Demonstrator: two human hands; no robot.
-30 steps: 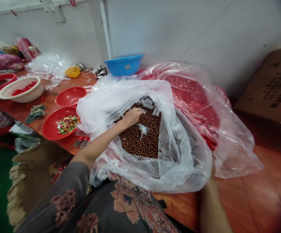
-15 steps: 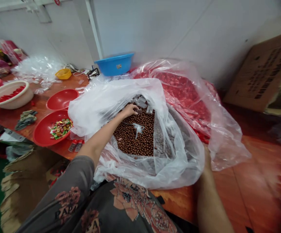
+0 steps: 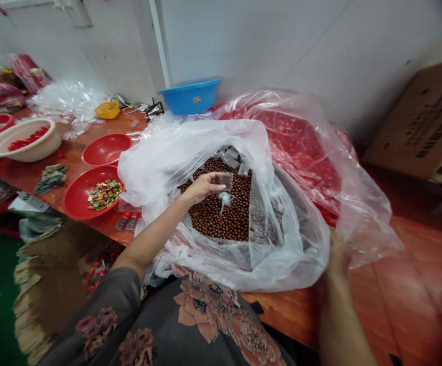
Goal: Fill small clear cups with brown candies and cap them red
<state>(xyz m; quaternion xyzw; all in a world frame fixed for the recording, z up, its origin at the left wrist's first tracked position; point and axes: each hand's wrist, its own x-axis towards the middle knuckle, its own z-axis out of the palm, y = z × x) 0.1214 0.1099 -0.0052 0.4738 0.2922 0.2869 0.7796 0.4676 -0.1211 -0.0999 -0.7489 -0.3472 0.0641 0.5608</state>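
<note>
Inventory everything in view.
balls: many, brown, in open bag
open bag: one, whitish, centre
red-filled bag: one, clear, behind right
blue basin: one, blue, by wall
white basin: one, white, left
bowls: three, red, left
wrapped sweets: many, mixed, nearest bowl
basket: one, yellow, by wall
cloth: one, greyish, left
cartons: two, brown, sides
table: one, orange, underneath
container: one, clear, left hand
left hand: one, over balls
right hand: one, beside open bag
</note>
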